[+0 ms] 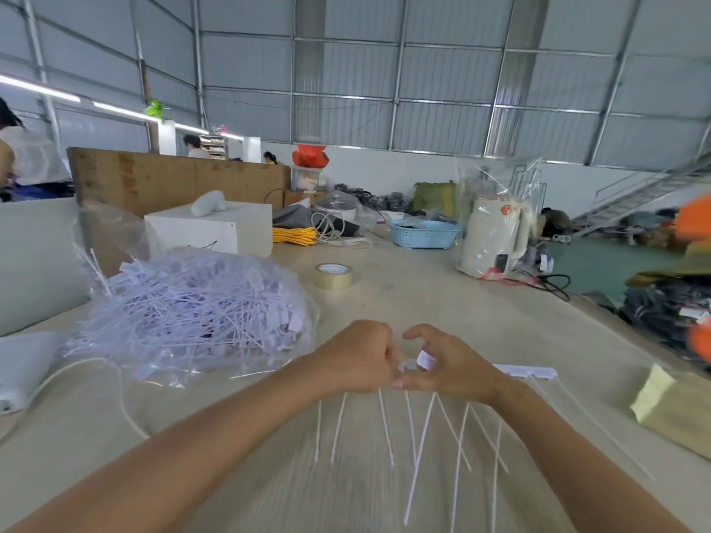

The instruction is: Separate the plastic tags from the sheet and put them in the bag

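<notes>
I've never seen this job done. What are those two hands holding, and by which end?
Both the left hand and the right hand grip the sheet of plastic tags at its head end, tails hanging toward the person.

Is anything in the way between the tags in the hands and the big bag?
Nothing visible. Both hands, left hand and right hand, hold the tags; only bare table lies between them and the bag.

I see my two hands meeting near the tabletop's [442, 302] near edge, the bag [192, 313] of tags lying to their left. A roll of tape [332, 276] sits behind them mid-tabletop, a basket [423, 233] and a kettle [494, 238] toward the far right edge.
</notes>
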